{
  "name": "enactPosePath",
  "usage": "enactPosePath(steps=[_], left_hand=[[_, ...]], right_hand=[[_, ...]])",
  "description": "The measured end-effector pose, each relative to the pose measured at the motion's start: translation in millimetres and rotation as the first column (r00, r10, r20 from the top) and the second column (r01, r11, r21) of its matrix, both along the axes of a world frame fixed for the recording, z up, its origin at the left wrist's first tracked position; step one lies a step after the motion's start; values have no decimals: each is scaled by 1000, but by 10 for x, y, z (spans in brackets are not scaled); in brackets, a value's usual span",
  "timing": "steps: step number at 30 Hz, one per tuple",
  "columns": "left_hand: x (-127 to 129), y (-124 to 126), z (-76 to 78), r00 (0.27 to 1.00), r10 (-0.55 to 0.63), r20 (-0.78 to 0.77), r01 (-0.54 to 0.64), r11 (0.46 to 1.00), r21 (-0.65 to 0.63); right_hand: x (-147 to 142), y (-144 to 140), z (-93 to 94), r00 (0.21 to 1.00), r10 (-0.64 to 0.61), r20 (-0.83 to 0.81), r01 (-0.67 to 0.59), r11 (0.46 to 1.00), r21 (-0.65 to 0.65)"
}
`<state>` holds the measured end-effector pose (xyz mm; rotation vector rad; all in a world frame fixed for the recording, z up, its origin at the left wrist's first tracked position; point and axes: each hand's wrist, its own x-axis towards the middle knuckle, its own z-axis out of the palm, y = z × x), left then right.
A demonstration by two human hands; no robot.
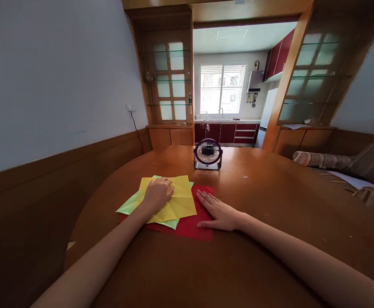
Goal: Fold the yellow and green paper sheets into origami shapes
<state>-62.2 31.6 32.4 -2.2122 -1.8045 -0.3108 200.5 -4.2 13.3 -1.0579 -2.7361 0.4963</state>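
Note:
A creased yellow sheet of paper [183,199] lies on top of a light green sheet [127,204], turned at an angle to it. Beneath both is a red sheet [187,227], showing at the right and along the front. My left hand [157,194] rests on the yellow sheet, palm down, its fingers slightly bent and nothing seen in them. On the right part of the red sheet, my right hand [218,211] lies flat with the thumb spread away from the fingers.
A small dark purple fan [208,153] stands on the round wooden table [257,188], beyond the papers. A small pale scrap [245,176] lies to its right. Striped cushions [322,159] are at the right, past the table's edge. A wall [61,85] runs along the left.

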Motion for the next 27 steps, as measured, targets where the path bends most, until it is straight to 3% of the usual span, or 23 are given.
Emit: enactPosePath(steps=[4,10,15,19,22,27], left_hand=[[190,-96,-60,996,-91,-10,91,995,-47],[181,-55,-285,985,-147,94,167,953,-253],[123,-78,-249,964,-231,130,262,897,-356],[155,-173,-153,931,-340,133,362,909,-206],[212,-234,-111,880,-460,120,471,877,-97],[351,-341,-77,820,-566,86,562,824,70]], right_hand=[[-68,114,-17,997,-4,-72,6,1000,25],[-80,121,-71,982,75,-173,-25,961,275],[-77,76,-67,982,117,-148,-79,967,241],[-57,82,-86,969,89,-232,-45,981,189],[-37,92,-109,940,84,-331,-30,986,164],[-6,160,-111,877,52,-478,90,959,269]])
